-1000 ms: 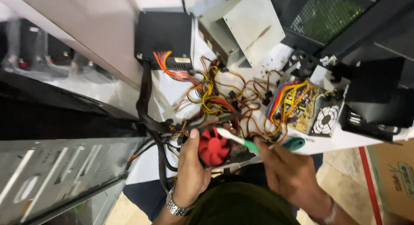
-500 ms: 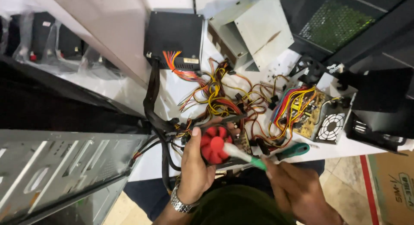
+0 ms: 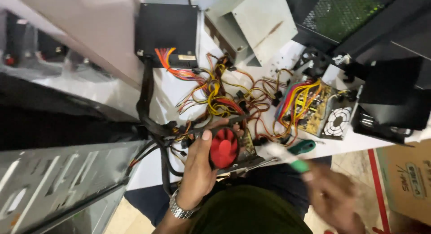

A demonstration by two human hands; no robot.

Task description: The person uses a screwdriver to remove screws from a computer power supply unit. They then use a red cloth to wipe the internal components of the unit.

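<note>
at the table edge, my left hand (image 3: pixel 200 171) grips the red fan (image 3: pixel 223 148) on a circuit board (image 3: pixel 246 149). my right hand (image 3: pixel 334 196), blurred, holds a green-handled screwdriver (image 3: pixel 287 158) beside it.

**Bench layout, head view**

Left hand (image 3: pixel 197 171) at bottom centre, wrapped round the fan unit (image 3: pixel 226 148), thumb lying on the fan's left rim. Right hand (image 3: pixel 334 196) to the right of it and nearer the person, gripping a screwdriver (image 3: pixel 283 155) that angles up-left toward the fan unit. Second screwdriver (image 3: pixel 301 147) lies on the table (image 3: pixel 168 92) just right of the first. Wire tangle (image 3: pixel 224 97) spreads behind the fan, mid-table. Closed power supply box (image 3: pixel 167 30) at the far end, behind the tangle. Open power supply (image 3: pixel 325 115) right of the tangle. Metal case panel (image 3: pixel 54 184) at lower left. Cardboard box (image 3: pixel 406 178) on the floor, far right.
</note>
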